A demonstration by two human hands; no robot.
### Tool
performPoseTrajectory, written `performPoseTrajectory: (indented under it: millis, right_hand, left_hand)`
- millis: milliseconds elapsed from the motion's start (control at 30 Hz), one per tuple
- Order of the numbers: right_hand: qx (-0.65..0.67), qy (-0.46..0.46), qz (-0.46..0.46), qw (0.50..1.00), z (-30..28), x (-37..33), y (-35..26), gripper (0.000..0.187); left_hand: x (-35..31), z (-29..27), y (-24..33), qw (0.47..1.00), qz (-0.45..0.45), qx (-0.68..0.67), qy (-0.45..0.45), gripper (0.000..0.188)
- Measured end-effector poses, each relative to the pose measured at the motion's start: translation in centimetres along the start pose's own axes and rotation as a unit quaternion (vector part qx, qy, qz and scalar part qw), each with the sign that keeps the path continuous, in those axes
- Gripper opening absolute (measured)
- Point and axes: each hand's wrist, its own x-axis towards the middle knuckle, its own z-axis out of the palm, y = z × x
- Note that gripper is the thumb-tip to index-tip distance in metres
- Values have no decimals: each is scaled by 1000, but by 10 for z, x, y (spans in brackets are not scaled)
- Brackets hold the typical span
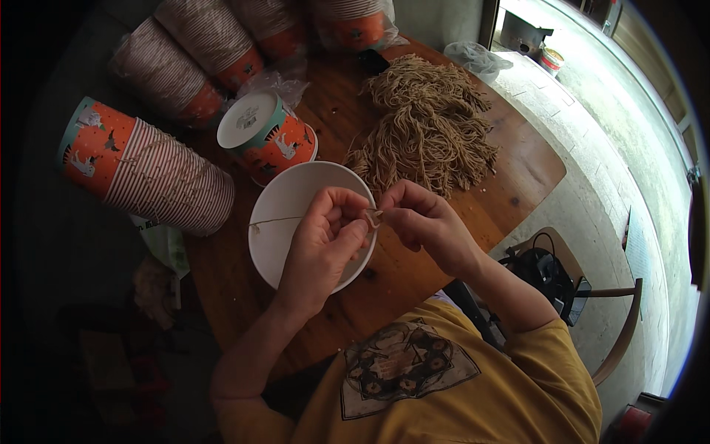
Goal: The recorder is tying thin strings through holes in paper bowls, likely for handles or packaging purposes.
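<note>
A paper bucket [271, 255] with a white inside lies before me, its mouth toward me. A thin tan cord [279, 219] runs from a knotted end at the bucket's left wall across the mouth to my hands. My left hand [325, 233] is over the right part of the mouth, fingers curled and thumb pressed in, closed on the cord. At the right rim my right hand [425, 222] pinches a short piece of the same cord between thumb and forefinger. The fingertips of both hands nearly meet there, and they partly hide the cord and rim.
A heap of tan cords [429, 126] lies at the table's far right. An upside-down orange bucket [285, 144] stands behind mine; a stack of nested buckets [166, 174] leans at the left. Plastic-wrapped stacks [211, 37] stand behind. A chair [621, 333] is at right.
</note>
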Motion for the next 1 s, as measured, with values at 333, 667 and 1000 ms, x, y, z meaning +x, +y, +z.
performPoseTrajectory:
  millis: [333, 667, 1000]
  right_hand:
    - [-37, 8, -51, 998, 5, -1, -1, 9]
    - [-106, -19, -92, 990, 6, 0, 10, 8]
    - [-97, -19, -85, 991, 8, -3, 5, 7]
  left_hand:
    - [-4, 5, -5, 998, 26, 37, 32, 13]
    - [1, 0, -9, 982, 101, 151, 42, 13]
    - [-1, 0, -6, 998, 36, -2, 56, 21]
